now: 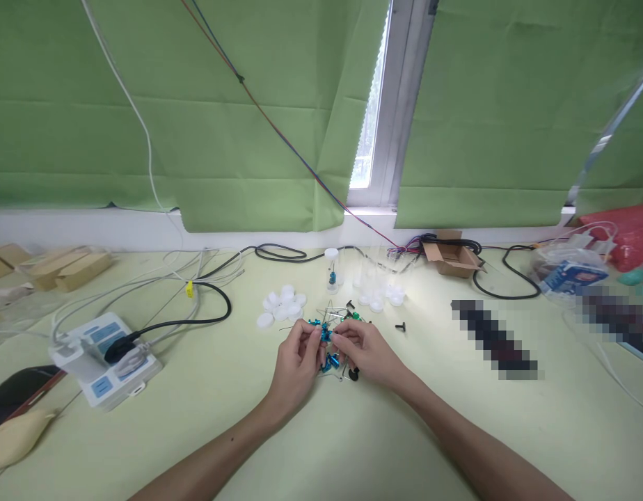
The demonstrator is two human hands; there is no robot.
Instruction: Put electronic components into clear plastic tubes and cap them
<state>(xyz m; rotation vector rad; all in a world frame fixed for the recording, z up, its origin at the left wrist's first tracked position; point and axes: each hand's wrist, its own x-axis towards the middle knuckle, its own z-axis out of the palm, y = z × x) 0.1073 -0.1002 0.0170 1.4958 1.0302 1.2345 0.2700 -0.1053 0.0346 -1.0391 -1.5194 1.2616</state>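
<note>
Both hands meet over the middle of the table, fingertips pinched around a small blue metal part [326, 335]. My left hand [297, 358] grips it from the left, and my right hand [367, 348] has thumb and fingers closed at its right side. Under and around the fingers lie more blue metal pieces [330, 362], thin metal rods [335, 312] and a round black piece [353, 374]. Small black parts [401, 327] rest to the right of the pile. The exact shape of the held part is partly hidden by my fingers.
White round caps [282, 304] lie behind my left hand. A capped clear tube [331, 271] with a blue part inside stands upright, near other clear tubes [376, 296]. A power strip [105, 358] with cables is at left; an open cardboard box [451, 259] sits at the back.
</note>
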